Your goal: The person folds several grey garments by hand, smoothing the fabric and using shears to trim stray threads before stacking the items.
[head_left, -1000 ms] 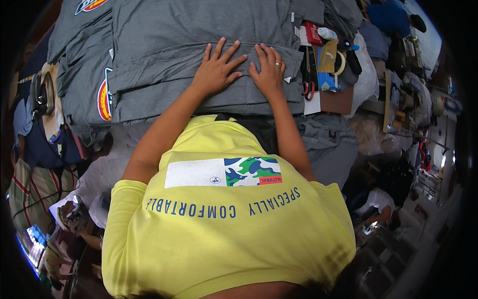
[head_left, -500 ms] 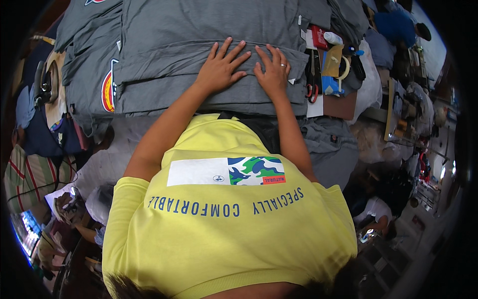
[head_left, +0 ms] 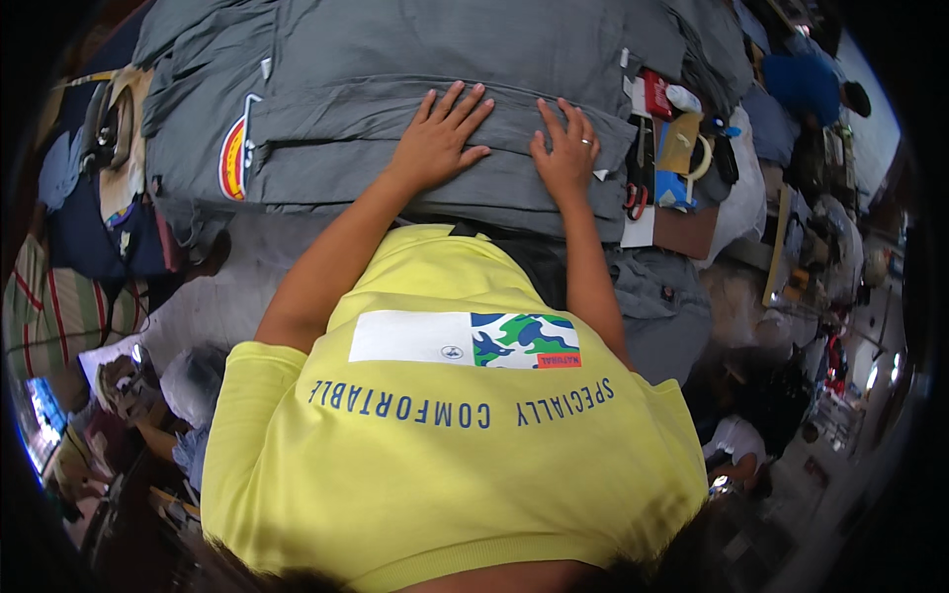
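Both my palms press flat, fingers spread and gripping nothing, on the folded grey garment (head_left: 395, 148) lying across the counter just ahead of me: left hand (head_left: 438, 148) and right hand (head_left: 565, 153) side by side. My yellow shirt (head_left: 445, 445) hides the garment's near edge, and beside my right hand sits one pair of red-handled scissors (head_left: 635, 193), partly buried in clutter.

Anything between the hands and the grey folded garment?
Nothing visible. The left hand and the right hand both lie flat, fingers spread, directly on the grey folded garment. The scissors lie off to its right.
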